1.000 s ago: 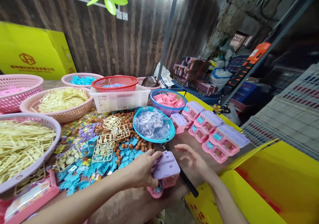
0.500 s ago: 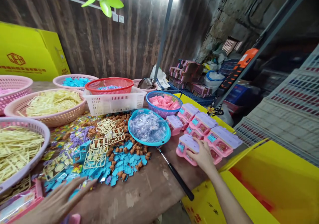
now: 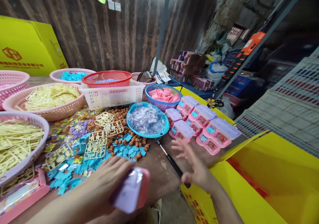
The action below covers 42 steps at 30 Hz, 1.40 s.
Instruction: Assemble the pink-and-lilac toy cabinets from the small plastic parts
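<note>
- Holding a pink-and-lilac toy case (image 3: 131, 192) in your left hand (image 3: 107, 184), low at the near edge of the table (image 3: 152, 170); fingers wrapped over its top, lilac lid facing the camera, the case blurred so no detail reads.
- Your right hand (image 3: 193, 164) hangs over the table just right of the case, fingers spread and empty, touching nothing; it sits above the black rod (image 3: 171, 164) lying across the wood.
- Just beyond that hand: a cluster of finished pink cases (image 3: 199, 124) with lilac lids, laid in rows, touching each other.
- Judging progress: several cases look closed and lined up, and the one in your left hand isn't with them yet. Plenty of loose stock is left, so the work looks nowhere near the end.
- Left of the rod, a blue dish (image 3: 148, 121) full of small clear bags.
- Spread on the table left of the dish: blue plastic pieces (image 3: 124, 151), brown figures (image 3: 119, 112), cream part frames (image 3: 96, 147), lilac bits.
- Behind: blue basket (image 3: 162, 96) of pink pieces, white crate (image 3: 113, 96) with a red basket (image 3: 107, 78) on top.
- Far left: pink baskets of cream frames (image 3: 43, 99), another at the left edge.
- Near left corner: a pink tray (image 3: 23, 197) with a bagged item.
- Right of you: yellow carton (image 3: 261, 184), open flap up.
</note>
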Each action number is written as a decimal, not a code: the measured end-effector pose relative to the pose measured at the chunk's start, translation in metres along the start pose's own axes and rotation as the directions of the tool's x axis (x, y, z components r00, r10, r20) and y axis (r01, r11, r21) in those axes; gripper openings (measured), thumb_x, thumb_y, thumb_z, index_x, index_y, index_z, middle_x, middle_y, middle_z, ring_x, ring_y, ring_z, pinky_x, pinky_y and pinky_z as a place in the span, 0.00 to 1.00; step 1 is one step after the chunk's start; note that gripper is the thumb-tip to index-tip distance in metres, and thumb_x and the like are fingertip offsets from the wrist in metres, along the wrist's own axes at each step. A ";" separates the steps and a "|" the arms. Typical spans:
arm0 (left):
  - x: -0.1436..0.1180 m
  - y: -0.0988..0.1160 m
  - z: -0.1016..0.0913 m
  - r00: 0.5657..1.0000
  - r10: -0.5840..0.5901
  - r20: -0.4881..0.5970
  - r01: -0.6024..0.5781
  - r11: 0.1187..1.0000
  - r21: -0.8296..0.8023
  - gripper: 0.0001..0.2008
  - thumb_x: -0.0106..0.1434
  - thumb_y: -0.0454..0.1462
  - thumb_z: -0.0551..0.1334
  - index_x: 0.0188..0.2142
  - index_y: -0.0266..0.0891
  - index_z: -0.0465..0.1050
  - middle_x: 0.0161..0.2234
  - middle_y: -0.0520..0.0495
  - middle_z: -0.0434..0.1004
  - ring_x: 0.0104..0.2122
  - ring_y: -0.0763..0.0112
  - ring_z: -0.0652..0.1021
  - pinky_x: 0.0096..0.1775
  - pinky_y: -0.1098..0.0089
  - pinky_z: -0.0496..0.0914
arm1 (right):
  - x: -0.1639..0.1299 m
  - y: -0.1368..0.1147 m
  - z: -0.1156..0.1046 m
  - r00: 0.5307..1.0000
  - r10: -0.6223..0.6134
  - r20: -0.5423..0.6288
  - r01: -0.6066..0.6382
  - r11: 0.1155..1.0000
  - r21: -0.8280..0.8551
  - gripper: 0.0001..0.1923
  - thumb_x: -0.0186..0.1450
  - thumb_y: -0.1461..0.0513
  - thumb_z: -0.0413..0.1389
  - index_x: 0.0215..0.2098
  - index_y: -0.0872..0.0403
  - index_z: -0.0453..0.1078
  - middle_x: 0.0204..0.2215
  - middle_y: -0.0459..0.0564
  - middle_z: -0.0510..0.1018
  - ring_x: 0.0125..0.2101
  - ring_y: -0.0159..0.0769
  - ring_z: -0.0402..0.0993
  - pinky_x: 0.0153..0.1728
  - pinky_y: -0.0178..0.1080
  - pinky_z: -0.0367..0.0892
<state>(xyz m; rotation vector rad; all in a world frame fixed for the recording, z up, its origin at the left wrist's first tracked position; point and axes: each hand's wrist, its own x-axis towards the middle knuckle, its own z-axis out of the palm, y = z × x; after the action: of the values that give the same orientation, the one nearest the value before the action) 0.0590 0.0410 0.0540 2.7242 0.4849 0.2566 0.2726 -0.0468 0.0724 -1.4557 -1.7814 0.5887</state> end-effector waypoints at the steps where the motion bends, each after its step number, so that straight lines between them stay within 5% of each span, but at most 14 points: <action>1: 0.005 0.002 -0.002 1.000 0.031 0.004 -0.031 0.999 -0.008 0.41 0.45 0.41 0.68 0.58 0.41 0.55 0.53 0.36 0.63 0.54 0.50 0.65 0.55 0.52 0.57 | -0.010 -0.010 0.004 0.994 -0.006 0.105 0.007 1.000 -0.007 0.51 0.50 0.44 0.60 0.64 0.46 0.41 0.60 0.56 0.56 0.57 0.48 0.58 0.51 0.47 0.62; 3: 0.027 0.009 -0.007 0.994 0.111 0.010 -0.111 0.993 -0.027 0.40 0.46 0.41 0.68 0.57 0.39 0.55 0.54 0.36 0.62 0.55 0.50 0.64 0.55 0.53 0.56 | -0.026 -0.018 0.009 0.994 0.015 0.107 -0.003 0.994 -0.114 0.53 0.49 0.47 0.63 0.65 0.46 0.40 0.62 0.55 0.53 0.60 0.50 0.52 0.55 0.50 0.57; 6: 0.077 0.023 -0.012 0.973 0.231 0.011 -0.230 0.972 -0.046 0.40 0.47 0.39 0.68 0.58 0.37 0.54 0.56 0.35 0.59 0.57 0.51 0.60 0.57 0.54 0.55 | -0.040 0.003 0.005 0.980 0.074 -0.184 -0.120 0.959 -0.255 0.42 0.54 0.53 0.60 0.63 0.47 0.47 0.59 0.55 0.58 0.59 0.49 0.55 0.56 0.50 0.56; 9: 0.116 0.033 -0.006 0.986 0.161 -0.034 -0.162 0.986 -0.038 0.36 0.53 0.36 0.63 0.60 0.35 0.51 0.60 0.35 0.54 0.60 0.52 0.55 0.58 0.54 0.53 | -0.048 0.042 -0.009 0.856 0.155 -0.492 -0.306 0.921 -0.241 0.37 0.54 0.52 0.60 0.59 0.50 0.54 0.54 0.57 0.64 0.53 0.49 0.63 0.52 0.50 0.61; 12: 0.121 0.033 0.013 0.997 0.079 -0.010 -0.080 0.996 -0.037 0.34 0.56 0.32 0.59 0.61 0.38 0.48 0.62 0.37 0.51 0.62 0.55 0.52 0.59 0.52 0.51 | -0.054 0.079 -0.020 0.717 0.249 -0.651 -0.448 0.880 -0.157 0.37 0.52 0.50 0.59 0.56 0.52 0.56 0.51 0.57 0.66 0.51 0.50 0.64 0.50 0.52 0.62; 14: 0.112 0.029 0.027 0.996 0.061 0.071 -0.057 0.997 -0.051 0.37 0.54 0.31 0.60 0.62 0.40 0.47 0.64 0.36 0.46 0.63 0.53 0.50 0.59 0.50 0.49 | -0.054 0.095 -0.021 0.685 0.293 -0.667 -0.470 0.877 -0.098 0.37 0.52 0.50 0.59 0.56 0.53 0.56 0.50 0.58 0.66 0.51 0.49 0.64 0.50 0.51 0.61; 18: 0.106 0.021 0.051 0.984 -0.111 0.135 0.135 0.975 -0.175 0.48 0.50 0.33 0.65 0.64 0.34 0.37 0.64 0.26 0.28 0.63 0.45 0.41 0.59 0.51 0.49 | -0.046 0.110 -0.021 0.697 0.272 -0.664 -0.417 0.906 -0.066 0.37 0.53 0.50 0.58 0.57 0.54 0.55 0.52 0.58 0.64 0.53 0.48 0.61 0.52 0.49 0.60; 25: 0.156 0.009 0.066 0.886 -0.462 0.040 0.397 0.712 -0.579 0.57 0.54 0.42 0.64 0.60 0.18 0.18 0.61 0.16 0.20 0.62 0.52 0.32 0.60 0.60 0.46 | -0.045 0.116 -0.030 0.712 0.228 -0.664 -0.424 0.893 -0.148 0.32 0.55 0.50 0.57 0.55 0.51 0.58 0.49 0.55 0.63 0.51 0.48 0.62 0.53 0.51 0.58; 37: 0.185 0.019 0.079 0.896 -0.426 0.124 0.379 0.590 -0.713 0.54 0.52 0.37 0.63 0.62 0.22 0.21 0.62 0.23 0.16 0.62 0.54 0.34 0.60 0.65 0.47 | -0.053 0.133 -0.032 0.670 0.177 -0.721 -0.470 0.853 -0.228 0.33 0.54 0.44 0.55 0.53 0.50 0.62 0.51 0.55 0.60 0.53 0.52 0.59 0.52 0.52 0.58; 39: 0.182 0.017 0.076 0.905 -0.398 0.153 0.381 0.593 -0.709 0.55 0.51 0.37 0.63 0.61 0.22 0.20 0.62 0.24 0.17 0.63 0.55 0.35 0.60 0.64 0.47 | -0.054 0.130 -0.031 0.646 0.112 -0.755 -0.464 0.843 -0.271 0.35 0.54 0.43 0.54 0.54 0.52 0.61 0.50 0.57 0.61 0.52 0.53 0.60 0.51 0.53 0.58; 42: 0.170 0.016 0.066 0.926 -0.350 0.140 0.343 0.628 -0.698 0.56 0.50 0.38 0.64 0.62 0.23 0.20 0.61 0.24 0.16 0.63 0.52 0.39 0.60 0.61 0.50 | -0.049 0.114 -0.028 0.572 -0.144 -0.808 -0.409 0.803 -0.433 0.35 0.57 0.45 0.53 0.56 0.56 0.59 0.50 0.61 0.63 0.52 0.56 0.59 0.51 0.56 0.57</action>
<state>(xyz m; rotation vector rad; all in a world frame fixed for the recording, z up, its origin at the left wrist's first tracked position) 0.2363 0.0674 0.0184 1.8146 0.7228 0.2792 0.3682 -0.0690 -0.0082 -1.8578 -1.0776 -0.6192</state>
